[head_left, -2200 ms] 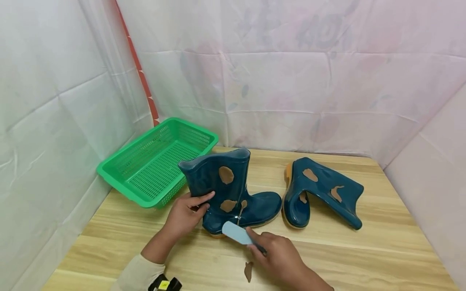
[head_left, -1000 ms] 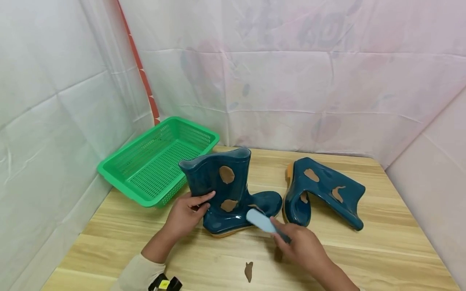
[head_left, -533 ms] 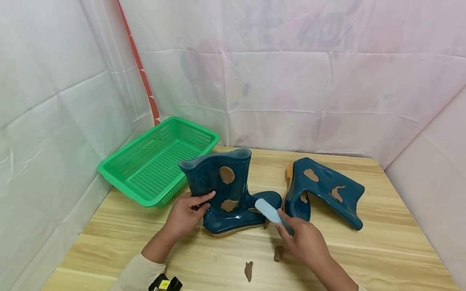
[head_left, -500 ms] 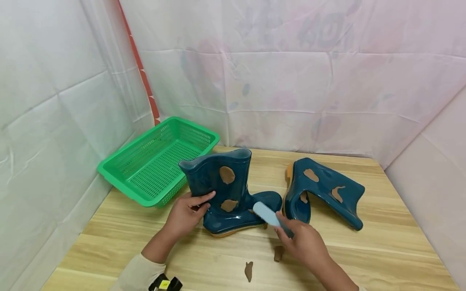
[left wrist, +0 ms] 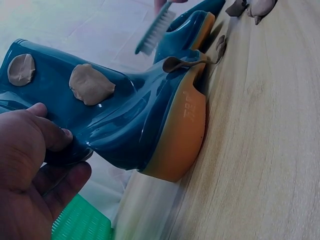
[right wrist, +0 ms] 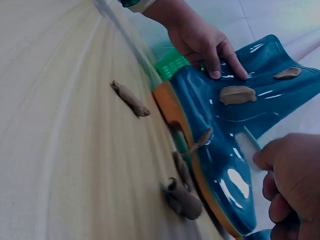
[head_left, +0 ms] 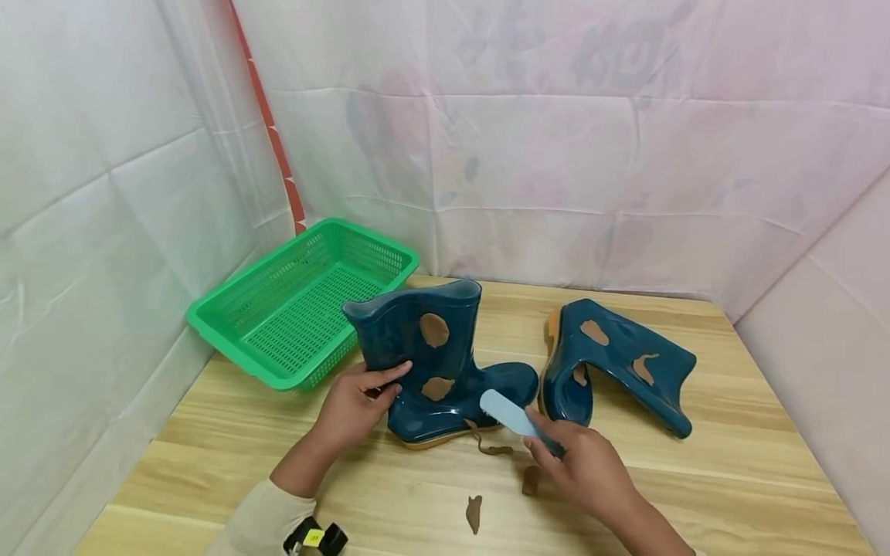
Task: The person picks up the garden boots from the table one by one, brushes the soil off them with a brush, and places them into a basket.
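Note:
A dark blue rain boot [head_left: 459, 340] stands with its toe to the right, two brown clay-like patches [head_left: 435, 330] on its shaft. My left hand [head_left: 351, 405] grips it at the back of the ankle, thumb and fingers on either side. In my right hand [head_left: 587, 463] is a brush [head_left: 506, 411] with a pale blue back; the left wrist view shows its white bristles [left wrist: 161, 30]. The brush is over the boot's forefoot; I cannot tell whether it touches. A thin brown strip [head_left: 490, 448] hangs from the boot's lower side over the sole onto the table.
Another blue boot [head_left: 629, 347] lies on its side at right, also with brown patches. A green perforated basket [head_left: 243, 359] stands behind on the left. Loose brown pieces [head_left: 474, 513] lie on the wooden table [head_left: 389, 502]. White sheeting [head_left: 528, 154] encloses the back and sides.
The brush moved right from the ankle to the forefoot. The brown strip slid from the boot's instep down over the sole. A brown piece now lies by my right hand. My left hand stayed.

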A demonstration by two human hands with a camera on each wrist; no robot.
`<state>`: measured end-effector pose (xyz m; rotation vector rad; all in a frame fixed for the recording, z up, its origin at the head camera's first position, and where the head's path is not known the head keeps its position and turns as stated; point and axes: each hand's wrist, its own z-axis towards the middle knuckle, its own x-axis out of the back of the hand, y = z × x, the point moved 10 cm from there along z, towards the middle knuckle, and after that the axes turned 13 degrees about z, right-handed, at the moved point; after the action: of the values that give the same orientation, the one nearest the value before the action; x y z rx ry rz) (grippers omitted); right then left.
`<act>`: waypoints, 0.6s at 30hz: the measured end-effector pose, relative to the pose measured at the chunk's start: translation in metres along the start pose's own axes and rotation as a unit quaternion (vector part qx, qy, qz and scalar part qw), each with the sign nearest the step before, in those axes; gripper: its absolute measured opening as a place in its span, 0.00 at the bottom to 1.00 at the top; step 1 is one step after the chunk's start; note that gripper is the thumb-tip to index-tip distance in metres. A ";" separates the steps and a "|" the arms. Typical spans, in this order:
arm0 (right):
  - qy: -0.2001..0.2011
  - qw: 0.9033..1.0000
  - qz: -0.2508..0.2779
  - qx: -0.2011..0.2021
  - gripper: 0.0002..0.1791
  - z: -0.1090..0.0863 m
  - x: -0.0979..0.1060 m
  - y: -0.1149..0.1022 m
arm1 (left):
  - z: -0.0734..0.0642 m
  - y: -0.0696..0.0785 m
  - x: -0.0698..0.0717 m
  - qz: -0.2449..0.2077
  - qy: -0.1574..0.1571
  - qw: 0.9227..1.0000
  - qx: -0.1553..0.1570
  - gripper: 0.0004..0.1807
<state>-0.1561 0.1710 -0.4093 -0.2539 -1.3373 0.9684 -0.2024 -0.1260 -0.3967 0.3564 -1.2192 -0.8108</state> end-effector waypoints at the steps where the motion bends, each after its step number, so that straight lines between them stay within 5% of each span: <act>1: -0.003 1.000 -0.005 0.001 0.24 0.000 -0.003 0.000 | 0.000 0.000 0.000 0.002 0.001 1.000 -0.002 0.22; 9: -0.173 0.984 0.039 0.031 0.24 -0.009 -0.042 -0.012 | 0.001 0.003 0.001 0.008 0.002 1.000 -0.015 0.22; 12: -0.153 0.986 0.047 0.042 0.24 -0.008 -0.037 -0.016 | 0.001 0.003 0.001 0.011 0.001 1.000 -0.013 0.22; 18: -0.038 0.995 0.023 0.084 0.24 0.001 -0.017 -0.025 | 0.000 0.002 0.001 0.004 0.002 1.000 -0.007 0.23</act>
<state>-0.1450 0.1434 -0.4040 -0.1208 -1.3143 1.1328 -0.2020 -0.1249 -0.3948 0.3420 -1.2095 -0.8107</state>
